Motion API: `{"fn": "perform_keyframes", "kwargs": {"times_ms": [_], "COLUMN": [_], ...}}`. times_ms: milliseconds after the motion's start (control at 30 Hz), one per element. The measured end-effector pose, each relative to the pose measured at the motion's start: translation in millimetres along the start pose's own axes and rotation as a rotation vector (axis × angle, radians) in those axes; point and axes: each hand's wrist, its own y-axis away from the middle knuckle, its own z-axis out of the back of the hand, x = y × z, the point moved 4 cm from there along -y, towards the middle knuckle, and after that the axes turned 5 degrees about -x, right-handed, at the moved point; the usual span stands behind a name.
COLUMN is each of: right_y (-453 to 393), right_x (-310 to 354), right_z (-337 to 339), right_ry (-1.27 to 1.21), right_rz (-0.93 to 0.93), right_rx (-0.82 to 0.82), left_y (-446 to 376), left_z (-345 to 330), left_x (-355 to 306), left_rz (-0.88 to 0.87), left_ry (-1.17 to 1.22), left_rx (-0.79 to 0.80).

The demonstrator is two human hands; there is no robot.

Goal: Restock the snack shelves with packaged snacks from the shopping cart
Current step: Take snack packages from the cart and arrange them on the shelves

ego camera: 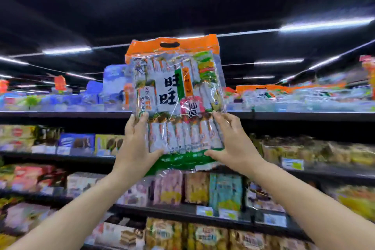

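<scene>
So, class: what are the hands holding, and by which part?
Both the left hand and right hand grip the rice cracker bag by its lower side edges.

Your left hand (136,144) and right hand (233,144) hold a clear snack bag (176,95) upright at centre frame, before the blurred top shelf (60,114).

Both forearms are bare to the frame edge, no sleeves; left hand (136,144) and right hand (233,142) ungloved.
</scene>
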Motion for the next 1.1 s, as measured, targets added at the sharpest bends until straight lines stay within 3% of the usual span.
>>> {"fn": "perform_keyframes", "kwargs": {"times_ms": [267, 500, 833, 1100], "right_y": [-3.4, -14.4, -44.7, -78.7], "right_x": [-142.7, -249.8, -311.5, -341.6], "right_z": [120.3, 191.1, 220.1, 216.6], "right_ry": [0.127, 0.236, 0.131, 0.184], "right_rz": [-0.009, 0.028, 0.080, 0.080], "right_rx": [-0.140, -0.134, -0.174, -0.209], "left_y": [-42.4, -58.5, -99.3, -138.5], "left_z": [-112.3, -204.6, -247.7, -287.3], "left_x": [-147.1, -231.8, -270.3, -266.4], "left_rz": [-0.169, -0.155, -0.124, -0.188], "left_ry": [0.194, 0.236, 0.236, 0.244], "left_rx": [-0.002, -0.028, -0.164, -0.134]}}
